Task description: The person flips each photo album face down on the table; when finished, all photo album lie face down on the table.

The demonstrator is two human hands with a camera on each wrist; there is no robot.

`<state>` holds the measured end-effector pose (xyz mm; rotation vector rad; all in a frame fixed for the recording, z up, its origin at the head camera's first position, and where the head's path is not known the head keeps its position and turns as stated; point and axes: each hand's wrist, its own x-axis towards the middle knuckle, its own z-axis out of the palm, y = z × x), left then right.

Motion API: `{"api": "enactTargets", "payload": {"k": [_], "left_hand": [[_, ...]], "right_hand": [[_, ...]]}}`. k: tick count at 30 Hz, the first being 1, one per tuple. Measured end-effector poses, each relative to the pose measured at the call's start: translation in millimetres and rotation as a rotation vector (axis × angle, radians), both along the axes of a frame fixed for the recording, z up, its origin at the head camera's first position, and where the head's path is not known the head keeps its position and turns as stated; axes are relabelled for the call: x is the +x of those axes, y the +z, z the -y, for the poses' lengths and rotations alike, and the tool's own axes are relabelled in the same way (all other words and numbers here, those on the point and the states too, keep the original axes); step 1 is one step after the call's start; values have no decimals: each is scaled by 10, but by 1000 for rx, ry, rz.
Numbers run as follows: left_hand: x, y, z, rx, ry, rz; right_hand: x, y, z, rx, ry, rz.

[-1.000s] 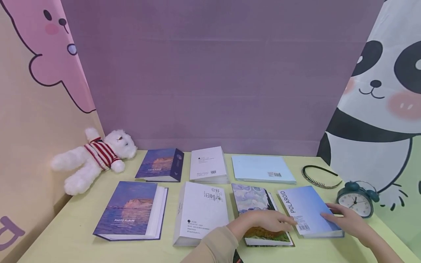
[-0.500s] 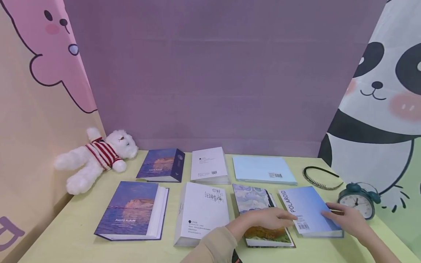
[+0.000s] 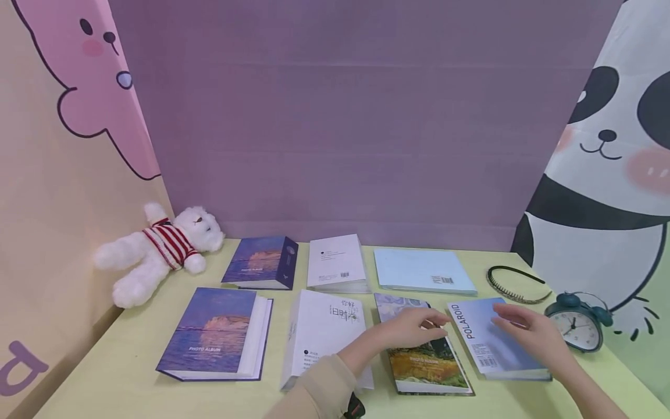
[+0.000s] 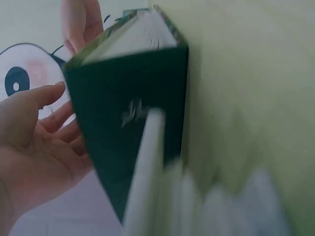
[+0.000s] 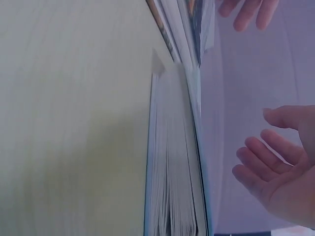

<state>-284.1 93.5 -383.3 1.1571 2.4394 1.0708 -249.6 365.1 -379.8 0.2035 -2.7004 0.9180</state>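
Note:
In the head view my left hand (image 3: 419,327) is over the photo album with a painted landscape cover (image 3: 426,372), its fingers loosely bent and holding nothing. The left wrist view shows that album's dark green spine (image 4: 115,98) beside the palm, apart from the fingers. My right hand (image 3: 534,334) hovers above the blue POLAROID album (image 3: 471,340), fingers relaxed and nothing in them. From the right wrist, the page edges (image 5: 172,162) of the blue album show, with a gap between them and the right hand (image 5: 280,172).
Two sea-cliff photo albums (image 3: 209,331) lie at left, and two white albums (image 3: 335,262) stand mid-table. A light blue album (image 3: 419,270) is at the back. Right of it are a black headband (image 3: 518,294) and an alarm clock (image 3: 576,329). A white plush bear (image 3: 167,244) leans at far left.
Both hands have lifted off the blue POLAROID album. The left has moved up and left, uncovering more of the landscape album. The right has risen and shifted slightly left.

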Motion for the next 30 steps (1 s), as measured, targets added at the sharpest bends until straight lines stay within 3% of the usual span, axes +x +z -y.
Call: {"api": "enactTargets", "payload": {"k": [10, 19, 23, 26, 30], "left_hand": [[-92, 55, 367, 93, 173, 43], [-159, 28, 573, 101, 261, 7], [-148, 26, 659, 82, 292, -20], [-139, 17, 701, 46, 319, -18], [-120, 4, 744, -11, 374, 42]], "right_hand": [[-25, 4, 443, -41, 192, -56], [63, 17, 830, 34, 310, 96], [79, -14, 937, 22, 405, 175], [95, -42, 986, 23, 465, 210], [137, -79, 1028, 52, 498, 221]]}}
